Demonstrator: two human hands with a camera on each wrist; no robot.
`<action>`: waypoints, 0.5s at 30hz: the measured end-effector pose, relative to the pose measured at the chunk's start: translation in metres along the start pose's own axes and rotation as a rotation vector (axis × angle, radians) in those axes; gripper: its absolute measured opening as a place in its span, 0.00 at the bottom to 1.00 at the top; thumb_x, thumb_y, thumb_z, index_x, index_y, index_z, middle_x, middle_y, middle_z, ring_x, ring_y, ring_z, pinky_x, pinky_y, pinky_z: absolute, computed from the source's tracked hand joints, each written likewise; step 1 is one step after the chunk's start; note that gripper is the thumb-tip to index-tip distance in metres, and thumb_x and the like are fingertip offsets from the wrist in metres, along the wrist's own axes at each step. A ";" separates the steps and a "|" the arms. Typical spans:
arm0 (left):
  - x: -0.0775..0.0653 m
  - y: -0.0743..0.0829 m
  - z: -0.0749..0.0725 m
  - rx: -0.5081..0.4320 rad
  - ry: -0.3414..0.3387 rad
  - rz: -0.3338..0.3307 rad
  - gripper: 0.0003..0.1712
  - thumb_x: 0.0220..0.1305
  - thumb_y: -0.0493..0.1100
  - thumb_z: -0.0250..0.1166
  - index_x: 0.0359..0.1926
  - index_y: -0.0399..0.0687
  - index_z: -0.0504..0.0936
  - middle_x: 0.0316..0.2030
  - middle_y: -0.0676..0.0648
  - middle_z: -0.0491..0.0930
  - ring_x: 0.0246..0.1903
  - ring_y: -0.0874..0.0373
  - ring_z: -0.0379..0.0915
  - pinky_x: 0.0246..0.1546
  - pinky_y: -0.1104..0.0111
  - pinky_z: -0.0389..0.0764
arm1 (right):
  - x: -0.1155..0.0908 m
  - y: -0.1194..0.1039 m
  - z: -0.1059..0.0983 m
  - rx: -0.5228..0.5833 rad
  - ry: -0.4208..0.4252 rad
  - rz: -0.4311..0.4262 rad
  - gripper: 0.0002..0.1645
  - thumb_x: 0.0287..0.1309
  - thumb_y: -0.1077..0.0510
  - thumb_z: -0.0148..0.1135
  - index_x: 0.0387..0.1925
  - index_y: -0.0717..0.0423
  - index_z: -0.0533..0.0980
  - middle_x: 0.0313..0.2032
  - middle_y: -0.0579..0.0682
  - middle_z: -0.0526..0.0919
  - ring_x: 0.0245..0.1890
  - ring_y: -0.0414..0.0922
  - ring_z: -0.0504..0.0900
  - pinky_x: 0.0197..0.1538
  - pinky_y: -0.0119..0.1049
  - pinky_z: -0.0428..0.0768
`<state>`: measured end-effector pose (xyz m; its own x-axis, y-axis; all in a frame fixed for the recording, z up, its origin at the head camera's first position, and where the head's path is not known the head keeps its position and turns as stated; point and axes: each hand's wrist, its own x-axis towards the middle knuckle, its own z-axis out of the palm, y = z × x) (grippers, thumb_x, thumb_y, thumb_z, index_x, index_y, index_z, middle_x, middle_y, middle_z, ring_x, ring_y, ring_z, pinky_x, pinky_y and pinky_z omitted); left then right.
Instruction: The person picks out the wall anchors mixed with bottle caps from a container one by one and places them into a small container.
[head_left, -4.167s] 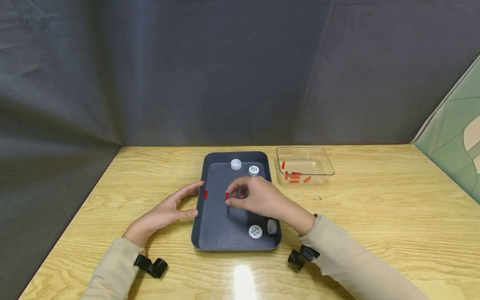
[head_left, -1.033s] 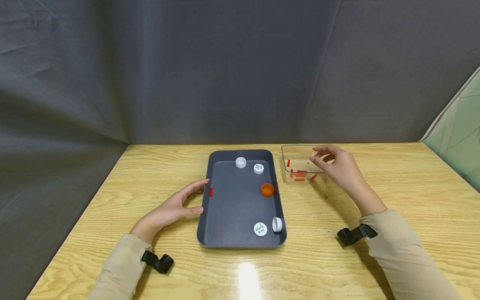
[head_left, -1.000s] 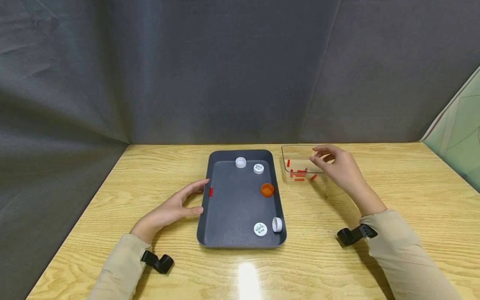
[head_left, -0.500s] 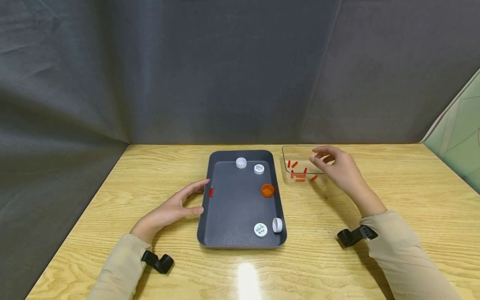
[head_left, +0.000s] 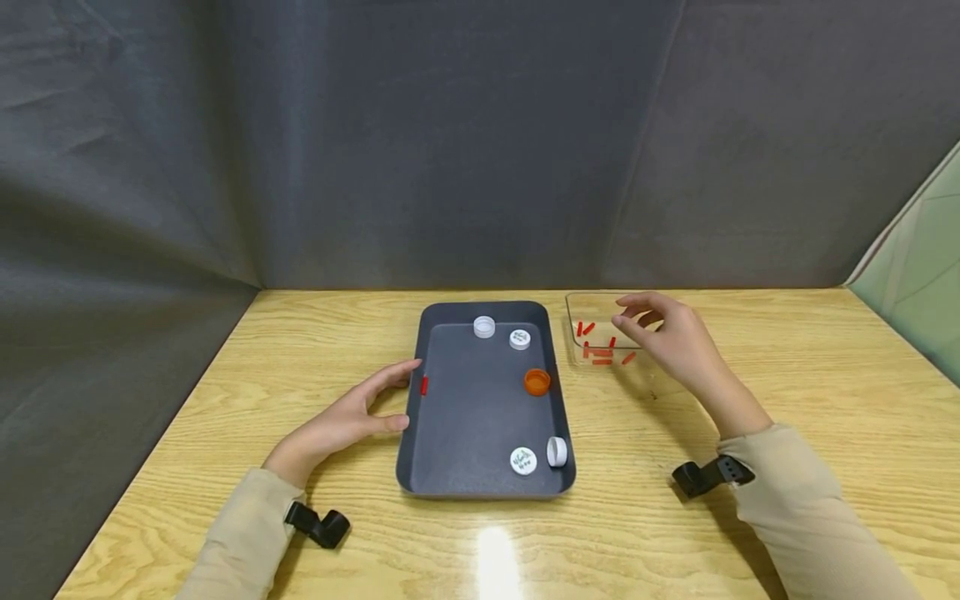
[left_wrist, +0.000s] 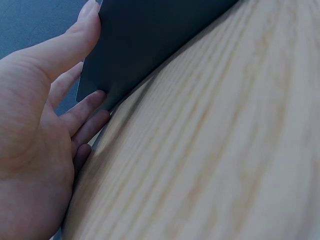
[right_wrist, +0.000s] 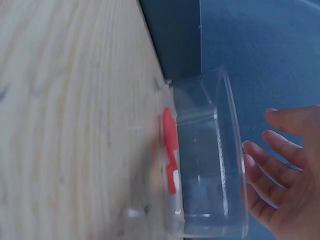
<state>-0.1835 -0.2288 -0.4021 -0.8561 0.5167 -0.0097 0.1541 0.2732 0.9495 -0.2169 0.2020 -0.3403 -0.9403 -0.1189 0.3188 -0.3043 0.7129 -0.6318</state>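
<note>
My left hand point(head_left: 352, 417) rests at the left side of a dark grey tray point(head_left: 487, 492), thumb and fingertips against its wall, as the left wrist view also shows. A short red stick point(head_left: 424, 386) lies in the tray along that side. My right hand point(head_left: 671, 333) hovers over the right part of a clear plastic box point(head_left: 573, 312), thumb and fingers apart with nothing between them. Several red sticks point(head_left: 602, 353) lie in the box. In the right wrist view the hand point(right_wrist: 295, 170) is above the box's rim, and the red sticks point(right_wrist: 170, 132) are blurred at the bottom.
Inside the tray are an orange cap point(head_left: 537, 382), a white cap point(head_left: 484, 327) at the back, another white cap point(head_left: 557, 452) standing on its edge, and two white lids with green print point(head_left: 523, 461). A dark curtain point(head_left: 450, 150) hangs behind the wooden table point(head_left: 810, 375).
My right hand moved from over the tray to over the clear box and let go of a red stick, which dropped among the others. My left hand stayed at the tray.
</note>
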 end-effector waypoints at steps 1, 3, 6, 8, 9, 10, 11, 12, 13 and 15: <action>0.000 0.000 0.000 0.004 -0.001 0.002 0.46 0.61 0.40 0.71 0.76 0.51 0.58 0.70 0.42 0.61 0.69 0.44 0.54 0.69 0.45 0.47 | 0.000 -0.002 0.000 0.001 0.001 -0.004 0.21 0.68 0.50 0.62 0.53 0.61 0.79 0.41 0.57 0.84 0.42 0.54 0.81 0.39 0.42 0.76; 0.001 0.001 0.001 0.008 -0.001 -0.003 0.46 0.61 0.41 0.71 0.76 0.52 0.58 0.70 0.43 0.61 0.69 0.44 0.54 0.69 0.45 0.47 | 0.000 -0.005 -0.001 0.002 0.006 -0.014 0.21 0.67 0.50 0.62 0.53 0.61 0.79 0.41 0.57 0.84 0.41 0.54 0.81 0.38 0.41 0.76; 0.001 0.001 0.001 0.011 0.001 -0.006 0.46 0.61 0.41 0.71 0.76 0.52 0.59 0.70 0.43 0.61 0.69 0.44 0.53 0.69 0.45 0.47 | 0.000 -0.011 -0.001 0.012 0.007 -0.018 0.21 0.67 0.49 0.63 0.53 0.60 0.80 0.41 0.56 0.84 0.40 0.53 0.81 0.36 0.39 0.76; 0.000 0.002 0.001 0.010 0.001 -0.006 0.46 0.61 0.41 0.71 0.76 0.52 0.59 0.70 0.43 0.61 0.69 0.44 0.53 0.69 0.45 0.47 | 0.001 -0.015 -0.001 0.020 0.004 -0.018 0.21 0.66 0.49 0.64 0.53 0.60 0.80 0.41 0.55 0.84 0.40 0.53 0.80 0.35 0.38 0.76; 0.000 0.002 0.001 0.009 0.001 -0.004 0.46 0.61 0.40 0.71 0.76 0.52 0.58 0.70 0.43 0.61 0.69 0.44 0.53 0.69 0.45 0.47 | 0.001 -0.017 0.000 0.024 0.001 -0.017 0.21 0.66 0.49 0.64 0.53 0.59 0.79 0.41 0.55 0.84 0.40 0.52 0.80 0.35 0.37 0.76; 0.000 0.002 0.001 0.008 0.001 -0.002 0.46 0.61 0.40 0.71 0.76 0.52 0.58 0.70 0.42 0.61 0.69 0.44 0.53 0.69 0.45 0.47 | 0.002 -0.019 0.000 0.030 -0.004 -0.015 0.21 0.66 0.49 0.64 0.54 0.59 0.79 0.41 0.55 0.84 0.41 0.52 0.80 0.35 0.38 0.76; 0.000 0.002 0.000 0.006 0.000 -0.001 0.46 0.61 0.40 0.71 0.76 0.51 0.58 0.70 0.42 0.61 0.69 0.44 0.53 0.69 0.44 0.47 | 0.002 -0.021 0.001 0.038 -0.008 -0.013 0.21 0.66 0.49 0.64 0.54 0.59 0.79 0.41 0.55 0.83 0.41 0.52 0.80 0.35 0.38 0.76; 0.000 0.002 0.000 0.004 0.001 0.002 0.46 0.61 0.40 0.71 0.76 0.51 0.59 0.70 0.42 0.61 0.69 0.43 0.53 0.69 0.45 0.47 | 0.003 -0.022 0.002 0.042 -0.012 -0.014 0.21 0.66 0.50 0.64 0.54 0.59 0.79 0.41 0.55 0.83 0.41 0.52 0.80 0.35 0.38 0.76; 0.000 0.002 0.001 0.000 0.000 0.005 0.46 0.61 0.39 0.71 0.76 0.51 0.59 0.70 0.42 0.61 0.69 0.43 0.53 0.69 0.44 0.47 | 0.004 -0.024 0.003 0.044 -0.015 -0.016 0.21 0.66 0.50 0.64 0.54 0.59 0.79 0.41 0.55 0.83 0.41 0.52 0.80 0.35 0.38 0.76; 0.000 0.002 0.001 0.000 -0.001 0.004 0.46 0.61 0.39 0.71 0.76 0.51 0.59 0.69 0.42 0.62 0.69 0.43 0.53 0.69 0.44 0.47 | 0.006 -0.028 0.004 0.050 -0.024 -0.017 0.21 0.65 0.51 0.65 0.54 0.60 0.79 0.41 0.55 0.83 0.40 0.52 0.80 0.34 0.38 0.77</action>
<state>-0.1827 -0.2277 -0.4008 -0.8550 0.5185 -0.0056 0.1580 0.2708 0.9496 -0.2148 0.1787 -0.3240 -0.9382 -0.1478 0.3130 -0.3270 0.6751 -0.6613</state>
